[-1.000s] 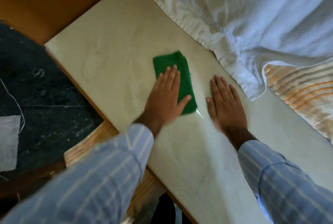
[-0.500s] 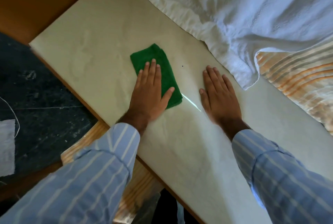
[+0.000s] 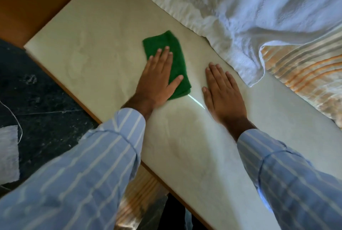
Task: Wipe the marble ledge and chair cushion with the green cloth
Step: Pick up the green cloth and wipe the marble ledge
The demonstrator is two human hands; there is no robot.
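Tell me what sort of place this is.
Probably a bedroom, at a bedside: rumpled white bedding and an orange-striped fabric lie along a pale marble ledge, with a dark stone floor beside it.

At mid-frame the left hand (image 3: 157,79) lay flat, fingers spread, on the folded green cloth (image 3: 174,57) upon the pale marble ledge (image 3: 103,31), while the right hand (image 3: 224,92) rested palm-down just right of it, below white bedding (image 3: 231,4).
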